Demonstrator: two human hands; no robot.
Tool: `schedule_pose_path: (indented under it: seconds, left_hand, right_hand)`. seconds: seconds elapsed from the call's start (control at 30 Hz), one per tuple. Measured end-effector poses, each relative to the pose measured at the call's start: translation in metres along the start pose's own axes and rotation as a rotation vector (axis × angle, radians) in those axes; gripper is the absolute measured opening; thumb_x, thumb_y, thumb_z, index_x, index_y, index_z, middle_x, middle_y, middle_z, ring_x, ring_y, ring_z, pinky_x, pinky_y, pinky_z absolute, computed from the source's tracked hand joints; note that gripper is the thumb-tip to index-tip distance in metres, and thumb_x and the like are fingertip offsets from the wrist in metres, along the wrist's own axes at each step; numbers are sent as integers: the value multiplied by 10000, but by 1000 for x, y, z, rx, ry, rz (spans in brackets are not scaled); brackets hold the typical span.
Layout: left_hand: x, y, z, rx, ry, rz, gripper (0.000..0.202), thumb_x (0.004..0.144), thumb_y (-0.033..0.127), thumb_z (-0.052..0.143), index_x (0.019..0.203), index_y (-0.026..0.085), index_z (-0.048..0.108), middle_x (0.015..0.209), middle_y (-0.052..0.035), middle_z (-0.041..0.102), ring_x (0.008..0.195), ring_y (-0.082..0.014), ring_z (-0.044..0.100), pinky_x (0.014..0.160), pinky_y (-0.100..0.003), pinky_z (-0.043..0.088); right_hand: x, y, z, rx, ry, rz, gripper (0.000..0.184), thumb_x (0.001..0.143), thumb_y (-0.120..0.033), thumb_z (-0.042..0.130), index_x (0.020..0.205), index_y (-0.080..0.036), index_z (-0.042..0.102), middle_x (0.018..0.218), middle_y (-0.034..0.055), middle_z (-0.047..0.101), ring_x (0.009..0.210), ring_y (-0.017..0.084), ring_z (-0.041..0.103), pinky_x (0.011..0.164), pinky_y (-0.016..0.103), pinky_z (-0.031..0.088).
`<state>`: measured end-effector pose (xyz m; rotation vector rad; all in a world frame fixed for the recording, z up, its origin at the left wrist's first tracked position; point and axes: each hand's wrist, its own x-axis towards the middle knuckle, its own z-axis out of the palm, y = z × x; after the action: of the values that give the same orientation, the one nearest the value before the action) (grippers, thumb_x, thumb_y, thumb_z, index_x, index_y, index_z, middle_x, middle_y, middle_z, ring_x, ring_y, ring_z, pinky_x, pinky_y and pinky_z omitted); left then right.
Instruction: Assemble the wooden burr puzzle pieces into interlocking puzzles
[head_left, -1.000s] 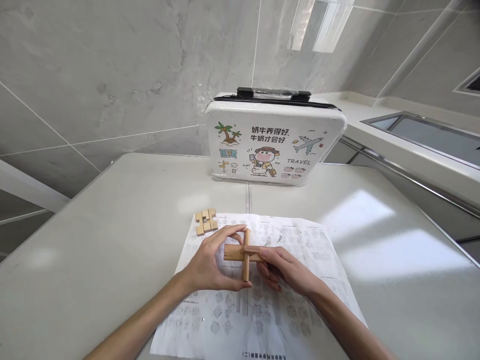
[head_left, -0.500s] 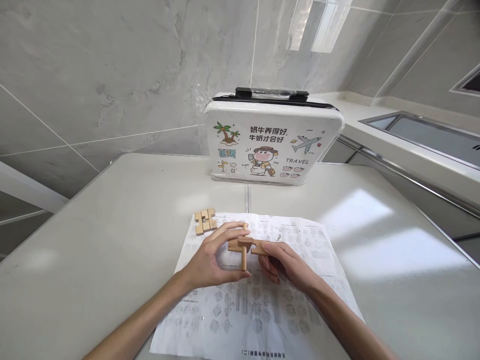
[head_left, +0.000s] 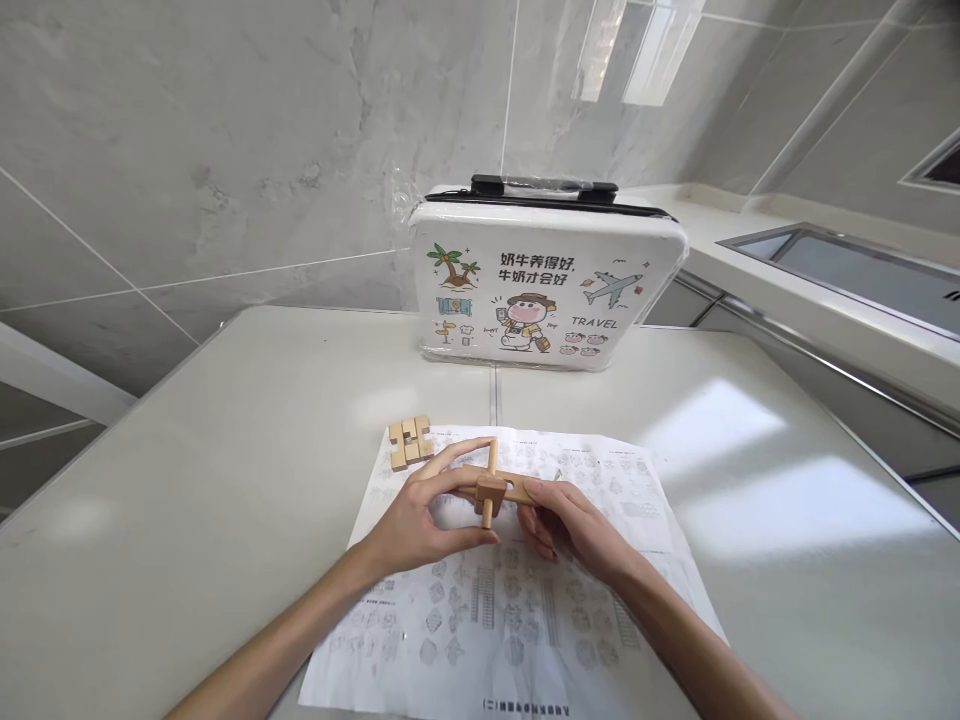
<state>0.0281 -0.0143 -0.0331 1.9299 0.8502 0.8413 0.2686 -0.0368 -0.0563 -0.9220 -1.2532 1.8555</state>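
Handling crossed wooden pieces toward the paper's far edge; left hand pinches the rod endwise; right hand pinches the flat bar; adjusting seemingly calls for steady grips.

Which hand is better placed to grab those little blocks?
Probably the left hand: it's nearer the small blocks, though it holds the crossed wooden pieces. The right hand, gripping those pieces too, is farther.

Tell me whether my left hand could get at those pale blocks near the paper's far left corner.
Probably yes: the pale blocks sit just beyond your left hand, with nothing visible between. It holds the wooden assembly, though, so it may need to let go first.
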Motion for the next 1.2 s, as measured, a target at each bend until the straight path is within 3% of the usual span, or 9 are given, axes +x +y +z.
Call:
schedule_pose_path:
  seconds: [0.13,0.27,0.4,0.47,0.53,0.63,0.9,1.1,1.2]
  left_hand:
    - [1,1,1,-87,7,-23,271,876,329,840,1140,280,807,1635,-111,477,1122,-277,753,997,-444,626]
    - [1,1,0,-36,67,-18,134,850,320,861,971,265,848,1574,-88,558,1337,-341,632,1102,-485,558]
    - [1,1,-1,-72,89,-83,167,882,385,821,954,234,833,1563,-107,558,1108,-279,730,845,-379,658]
    - [2,1,-1,-38,127,-89,211,919,418,769,947,213,808,1433,-120,656,972,-230,732,749,-328,637]
    - [3,1,0,48,155,-94,246,952,440,717,952,201,778,1158,-100,761,839,-190,696,687,-289,589]
    - [3,-2,2,196,132,-106,257,977,441,679,970,195,750,903,-46,758,724,-162,635,629,-260,524]
    - [0,-9,2,346,119,-179,409,984,519,655,1284,245,702,873,2,743,531,-121,579,550,-253,493]
    - [0,-16,3,524,138,-122,386,1040,509,569,1220,217,747,732,8,716,565,-138,600,586,-258,474]
    - [-1,-19,2,602,143,-110,375,1047,503,566,1194,219,763,749,-1,735,575,-141,608,586,-261,459]
  right_hand:
    - [1,2,0,11,42,3,581,1063,-566,484,626,-194,573,537,-21,483,491,124,437,507,277,344]
    - [3,3,-1,39,121,-16,576,1054,-559,498,608,-199,541,532,-25,455,481,120,427,491,274,322]
    - [6,3,-4,152,233,-31,549,1033,-557,523,611,-207,523,520,-36,415,461,118,376,471,275,316]
    - [8,3,-7,216,290,-47,522,1016,-560,549,631,-208,530,527,-43,405,458,117,354,460,271,319]
    - [8,2,-9,258,345,-68,491,1002,-555,572,655,-209,538,540,-48,403,463,117,347,450,265,317]
    - [9,1,-9,274,386,-82,472,991,-553,588,671,-209,540,540,-56,388,464,117,347,442,257,309]
    - [8,4,-10,200,322,-82,501,1005,-567,566,658,-206,547,552,-40,412,470,121,374,476,277,329]
    - [6,4,-10,121,261,-90,559,1018,-565,521,583,-215,509,526,-27,404,480,126,359,503,292,322]
    - [5,3,-9,81,234,-99,578,1030,-561,489,563,-219,485,523,-23,404,488,128,359,510,294,312]
